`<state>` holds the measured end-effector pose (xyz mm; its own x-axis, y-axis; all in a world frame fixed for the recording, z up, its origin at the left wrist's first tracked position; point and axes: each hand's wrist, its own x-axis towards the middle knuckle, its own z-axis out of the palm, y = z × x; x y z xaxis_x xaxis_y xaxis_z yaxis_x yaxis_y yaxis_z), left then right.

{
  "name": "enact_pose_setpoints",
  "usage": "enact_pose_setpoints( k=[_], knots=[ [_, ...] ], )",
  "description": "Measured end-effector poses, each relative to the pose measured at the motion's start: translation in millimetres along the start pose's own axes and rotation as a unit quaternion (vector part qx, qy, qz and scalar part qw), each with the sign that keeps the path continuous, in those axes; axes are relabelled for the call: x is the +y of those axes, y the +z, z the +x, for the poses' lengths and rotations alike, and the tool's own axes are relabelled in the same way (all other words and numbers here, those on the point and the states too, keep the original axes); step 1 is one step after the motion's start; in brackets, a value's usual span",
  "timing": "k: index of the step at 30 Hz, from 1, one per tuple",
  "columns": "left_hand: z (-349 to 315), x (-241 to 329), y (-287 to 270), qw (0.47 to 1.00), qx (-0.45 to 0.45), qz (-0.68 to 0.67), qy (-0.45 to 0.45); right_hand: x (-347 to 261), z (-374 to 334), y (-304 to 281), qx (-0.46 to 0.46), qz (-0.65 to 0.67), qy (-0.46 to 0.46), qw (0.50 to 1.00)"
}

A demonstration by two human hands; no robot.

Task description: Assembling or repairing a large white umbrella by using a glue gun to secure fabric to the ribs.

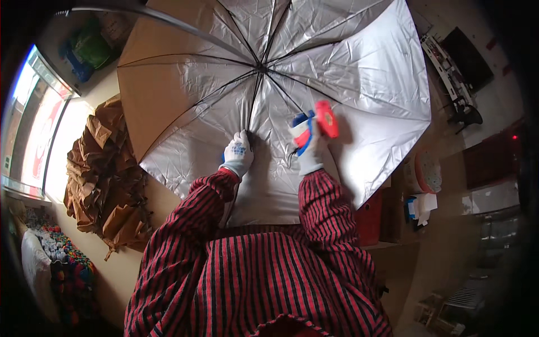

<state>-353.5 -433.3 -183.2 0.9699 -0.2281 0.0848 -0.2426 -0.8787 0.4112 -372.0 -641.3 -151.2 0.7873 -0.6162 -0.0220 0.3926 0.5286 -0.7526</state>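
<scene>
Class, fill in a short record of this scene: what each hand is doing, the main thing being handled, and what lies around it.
left hand: gloved left hand grips a black rib of the umbrella
right hand: gloved right hand holds a red and blue tool over the fabric
main thing: open umbrella, silver lining up
left side: heap of brown fabric
clothing: red and black striped sleeves

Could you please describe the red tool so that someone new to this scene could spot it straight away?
Find the big open silver umbrella filling the upper picture. Just right of its centre, the gloved right hand holds the red tool against the fabric. Nothing else on the canopy is bright red.
</scene>
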Motion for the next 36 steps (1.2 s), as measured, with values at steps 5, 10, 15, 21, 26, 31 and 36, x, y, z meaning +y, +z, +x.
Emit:
enact_pose_setpoints(
  k=[5, 10, 15, 21, 26, 31, 36],
  knots=[
    [20.1, -16.6, -29.6, 0.997, -0.050, 0.058, -0.017, 12.8, -14.3, 8.4, -0.042, -0.205, 0.026, 0.977],
    [46.3, -13.0, -44.7, 0.985, -0.165, 0.012, 0.050, 23.9, -27.2, 25.3, -0.187, -0.301, -0.085, 0.931],
    [62.7, 5.7, -52.1, 0.996, -0.063, -0.055, 0.020, 32.9, -28.6, 41.3, -0.120, -0.285, 0.024, 0.951],
    [73.4, 18.7, -44.3, 0.997, -0.055, -0.055, -0.010, 34.9, -27.7, 57.7, -0.078, -0.277, 0.050, 0.956],
    [72.6, 19.0, -33.7, 0.992, -0.036, -0.110, -0.043, 36.5, -31.8, 47.2, -0.086, -0.283, 0.131, 0.946],
    [73.1, 18.8, -33.2, 0.983, -0.053, -0.166, -0.066, 45.1, -34.5, 42.8, -0.082, -0.360, 0.193, 0.909],
    [71.7, 24.1, -34.5, 0.984, -0.034, -0.169, -0.053, 58.8, -30.7, 36.2, -0.071, -0.338, -0.004, 0.938]
  ],
)
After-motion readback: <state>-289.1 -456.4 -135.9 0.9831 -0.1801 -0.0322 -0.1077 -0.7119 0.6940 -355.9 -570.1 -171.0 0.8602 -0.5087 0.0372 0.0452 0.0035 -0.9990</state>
